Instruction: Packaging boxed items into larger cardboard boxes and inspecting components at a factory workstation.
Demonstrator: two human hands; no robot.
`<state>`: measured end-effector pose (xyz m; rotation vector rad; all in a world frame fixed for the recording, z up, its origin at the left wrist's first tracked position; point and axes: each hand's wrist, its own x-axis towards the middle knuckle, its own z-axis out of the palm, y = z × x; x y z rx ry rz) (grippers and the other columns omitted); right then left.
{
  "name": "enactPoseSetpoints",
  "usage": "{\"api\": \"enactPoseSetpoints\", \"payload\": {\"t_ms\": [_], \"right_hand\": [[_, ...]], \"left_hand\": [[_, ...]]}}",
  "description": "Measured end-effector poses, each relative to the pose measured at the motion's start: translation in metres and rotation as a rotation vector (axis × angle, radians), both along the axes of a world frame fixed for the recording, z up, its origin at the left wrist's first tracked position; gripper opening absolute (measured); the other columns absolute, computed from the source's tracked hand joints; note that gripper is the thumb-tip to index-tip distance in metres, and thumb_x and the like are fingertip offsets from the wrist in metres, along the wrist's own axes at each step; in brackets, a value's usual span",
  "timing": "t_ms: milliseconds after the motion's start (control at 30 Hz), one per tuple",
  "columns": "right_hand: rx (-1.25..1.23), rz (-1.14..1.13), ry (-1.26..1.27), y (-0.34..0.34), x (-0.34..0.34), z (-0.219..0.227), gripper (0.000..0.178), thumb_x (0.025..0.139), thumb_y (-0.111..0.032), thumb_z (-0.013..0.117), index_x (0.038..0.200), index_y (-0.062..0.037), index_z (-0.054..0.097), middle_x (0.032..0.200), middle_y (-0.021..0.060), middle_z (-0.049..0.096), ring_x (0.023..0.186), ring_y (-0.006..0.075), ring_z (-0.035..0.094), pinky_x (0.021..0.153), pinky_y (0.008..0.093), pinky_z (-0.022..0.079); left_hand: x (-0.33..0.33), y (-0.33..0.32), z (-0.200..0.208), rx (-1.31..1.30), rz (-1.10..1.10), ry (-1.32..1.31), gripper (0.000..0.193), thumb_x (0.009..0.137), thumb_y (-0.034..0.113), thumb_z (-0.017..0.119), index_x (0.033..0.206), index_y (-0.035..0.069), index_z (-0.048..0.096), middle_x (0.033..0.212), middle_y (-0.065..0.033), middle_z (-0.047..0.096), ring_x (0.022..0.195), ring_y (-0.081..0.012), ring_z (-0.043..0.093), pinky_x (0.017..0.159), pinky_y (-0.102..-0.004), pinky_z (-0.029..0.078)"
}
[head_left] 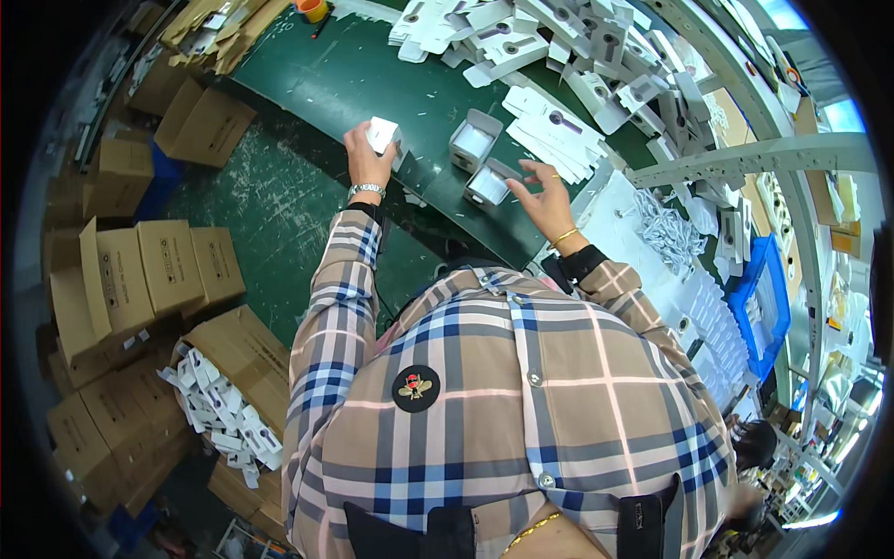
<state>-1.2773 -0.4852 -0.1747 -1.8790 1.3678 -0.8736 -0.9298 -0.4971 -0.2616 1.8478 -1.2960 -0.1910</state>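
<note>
My left hand (368, 166) is closed around a small white box (381, 134) at the near edge of the green table (321, 79). To its right, an open white box (476, 133) stands with its flap raised. A second open white box (488, 184) is nearer to me at the table's edge. My right hand (549, 203) is just right of that second box, thumb and fingers apart, with nothing seen in it. Flat white cartons (557, 135) lie beyond the right hand.
Many folded white cartons (596, 47) are heaped at the back right. A bundle of white cables (666, 228) and a blue tray (765, 307) lie to the right, by a metal frame (754, 156). Brown cardboard boxes (168, 261) line the floor at left. An orange cup (312, 9) stands far back.
</note>
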Motion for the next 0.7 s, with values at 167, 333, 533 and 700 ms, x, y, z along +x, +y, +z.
{"api": "enactPoseSetpoints", "payload": {"t_ms": [167,333,533,700], "right_hand": [[-0.252,0.185,0.053,-0.02,-0.004,-0.029,0.03,0.093,-0.019,0.075,0.116,-0.001,0.068,0.103,0.0089,0.069,0.084,0.0164,0.067,0.07,0.0281,0.054],[0.085,0.131,-0.03,-0.017,-0.001,-0.023,0.025,0.097,-0.022,0.069,0.112,-0.0023,0.07,0.093,0.0134,0.069,0.082,0.0225,0.069,0.071,0.032,0.056],[0.474,0.237,-0.279,-0.01,0.029,0.059,0.028,0.101,-0.026,0.065,0.11,0.0,0.069,0.098,0.0075,0.07,0.075,0.0145,0.066,0.064,0.0278,0.052],[0.873,0.287,-0.461,-0.017,0.082,0.112,0.032,0.098,-0.027,0.07,0.118,-0.0027,0.066,0.102,0.0043,0.067,0.089,0.0139,0.064,0.071,0.0289,0.051]], "left_hand": [[-0.012,-0.005,0.009,0.032,0.005,-0.054,0.076,0.076,0.025,0.087,0.137,-0.001,0.049,0.13,-0.0215,0.055,0.125,-0.0386,0.049,0.104,-0.0461,0.044],[-0.025,0.024,0.058,-0.113,0.021,-0.143,0.071,0.081,0.029,0.085,0.136,-0.002,0.051,0.131,-0.0205,0.056,0.123,-0.0358,0.054,0.105,-0.0415,0.044],[-0.065,0.078,0.106,0.119,-0.564,0.953,0.073,0.08,0.029,0.087,0.137,0.002,0.051,0.124,-0.0154,0.065,0.118,-0.0247,0.062,0.102,-0.0355,0.048],[-0.073,0.11,0.146,0.112,-0.657,0.769,0.077,0.078,0.03,0.089,0.136,0.0,0.048,0.121,-0.0143,0.066,0.114,-0.0215,0.064,0.097,-0.0362,0.052]]}}
